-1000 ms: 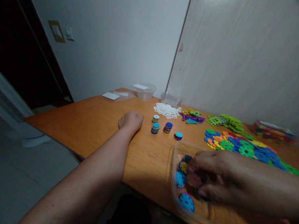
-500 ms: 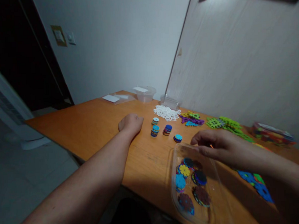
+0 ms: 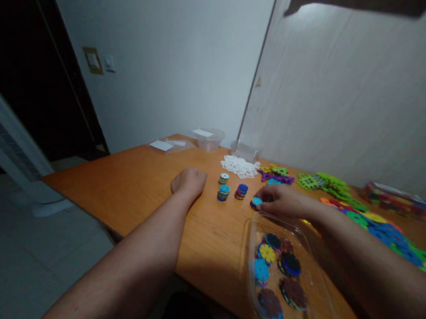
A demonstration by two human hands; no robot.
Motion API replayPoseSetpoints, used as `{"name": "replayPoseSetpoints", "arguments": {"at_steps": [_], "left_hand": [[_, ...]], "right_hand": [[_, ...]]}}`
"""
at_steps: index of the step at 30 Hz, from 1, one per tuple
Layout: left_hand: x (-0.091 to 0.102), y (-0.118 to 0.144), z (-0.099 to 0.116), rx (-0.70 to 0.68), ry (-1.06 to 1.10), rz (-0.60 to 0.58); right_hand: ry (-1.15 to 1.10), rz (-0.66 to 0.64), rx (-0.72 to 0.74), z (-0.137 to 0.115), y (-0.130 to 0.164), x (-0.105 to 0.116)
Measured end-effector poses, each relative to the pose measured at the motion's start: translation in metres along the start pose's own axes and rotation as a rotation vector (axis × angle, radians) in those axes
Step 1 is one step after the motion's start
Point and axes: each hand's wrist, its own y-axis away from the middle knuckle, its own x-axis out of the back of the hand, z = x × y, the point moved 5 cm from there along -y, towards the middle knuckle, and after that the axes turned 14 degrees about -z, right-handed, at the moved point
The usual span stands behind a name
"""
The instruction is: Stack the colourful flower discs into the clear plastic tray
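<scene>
Fingers (image 3: 264, 195) of right hand (image 3: 282, 201) pinch small disc stack (image 3: 255, 202).

Small stack of discs (image 3: 255, 202), blue on top, flat on table, right of three similar stacks; right fingertips touch it. Just beyond clear tray's far rim.

Orange wooden table (image 3: 135, 183) carried clear tray (image 3: 308, 250) of discs at near edge, small disc stacks (image 3: 232, 191) mid-table, white lattice pieces (image 3: 239, 166), purple-green pieces (image 3: 275, 175), green pile (image 3: 326, 180), mixed colourful discs (image 3: 390, 225) along wall, clear containers (image 3: 208, 138) at far end.
</scene>
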Motion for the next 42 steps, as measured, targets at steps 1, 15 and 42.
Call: {"name": "replayPoseSetpoints", "arguments": {"at_steps": [1,15,42], "left_hand": [[0.0,0.0,0.0,-0.002,0.001,0.0],[-0.001,-0.001,0.0,-0.002,0.004,-0.001],[-0.003,-0.003,-0.001,0.008,0.006,0.001]], "right_hand": [[0.005,0.0,0.002,0.001,-0.001,0.0],[-0.042,-0.083,0.134,-0.058,0.086,0.002],[-0.062,0.056,-0.003,0.001,0.026,0.01]]}}
